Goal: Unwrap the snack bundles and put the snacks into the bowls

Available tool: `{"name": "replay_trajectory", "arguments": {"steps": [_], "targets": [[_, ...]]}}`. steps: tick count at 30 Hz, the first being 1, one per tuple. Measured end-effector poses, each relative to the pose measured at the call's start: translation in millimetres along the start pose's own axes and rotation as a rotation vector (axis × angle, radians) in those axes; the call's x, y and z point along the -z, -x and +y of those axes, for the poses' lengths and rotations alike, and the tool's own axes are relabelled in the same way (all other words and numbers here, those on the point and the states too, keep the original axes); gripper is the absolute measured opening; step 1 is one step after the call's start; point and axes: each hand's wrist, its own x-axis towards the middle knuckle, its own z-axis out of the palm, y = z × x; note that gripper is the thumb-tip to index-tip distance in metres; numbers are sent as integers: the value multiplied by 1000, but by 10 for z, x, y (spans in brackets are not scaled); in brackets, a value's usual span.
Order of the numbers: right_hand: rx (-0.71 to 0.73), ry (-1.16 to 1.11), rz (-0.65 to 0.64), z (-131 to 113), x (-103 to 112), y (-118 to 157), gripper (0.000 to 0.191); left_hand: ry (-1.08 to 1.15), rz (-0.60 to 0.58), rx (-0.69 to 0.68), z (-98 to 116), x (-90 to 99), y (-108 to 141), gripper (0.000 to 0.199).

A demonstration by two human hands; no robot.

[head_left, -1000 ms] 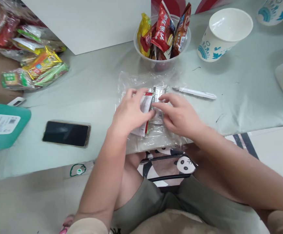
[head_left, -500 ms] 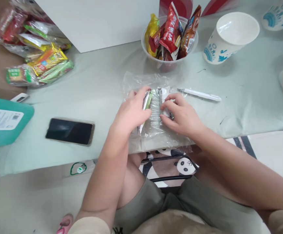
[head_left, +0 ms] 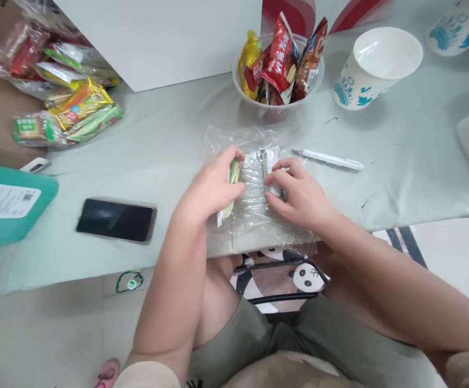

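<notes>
A sheet of clear plastic (head_left: 253, 186) lies crinkled on the pale table cover, near its front edge. On the left part of it, my left hand (head_left: 214, 183) is closed round a slim green packet (head_left: 233, 171), whose lower end sticks out below the thumb. A white packet (head_left: 270, 157) rests on the plastic to the right, parted from the green one by a gap. My right hand (head_left: 299, 191) grips this white packet with curled fingers, which cover its lower half.
Beyond the plastic stands a bowl (head_left: 277, 108) of wrapped snacks. A paper cup (head_left: 380, 67) and a white cutter (head_left: 329, 159) are at the right. A phone (head_left: 116, 220), a teal container (head_left: 12, 229) and piled snack packets (head_left: 81, 105) occupy the left.
My left hand has moved a little left with the green packet, widening the gap between the packets. My right hand has stayed almost in place on the white packet.
</notes>
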Motion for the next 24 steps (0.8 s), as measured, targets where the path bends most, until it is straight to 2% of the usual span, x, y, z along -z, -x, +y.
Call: {"name": "replay_trajectory", "arguments": {"steps": [4,7,11,14,17,19,21,24], "targets": [[-103,-148,110,14,23,-39,16,555,198,-63,-56,96,-1,56],[-219,-275,237,17,87,-86,17,934,266,-88,11,51,-26,60],[-302,-408,388,6,170,-93,17,1094,265,-35,144,-153,-116,65],[-139,-381,540,-47,172,-64,17,1224,229,-15,274,-340,-170,68],[82,-283,504,-126,136,-49,23,1382,192,-29,404,-487,-191,53],[155,-235,438,-165,119,-48,23,1451,158,-95,451,-547,-193,45],[191,-239,380,-182,123,-50,20,1429,124,-146,453,-580,-197,56],[219,-292,308,-174,156,-56,18,1331,106,-135,386,-589,-215,75]]}}
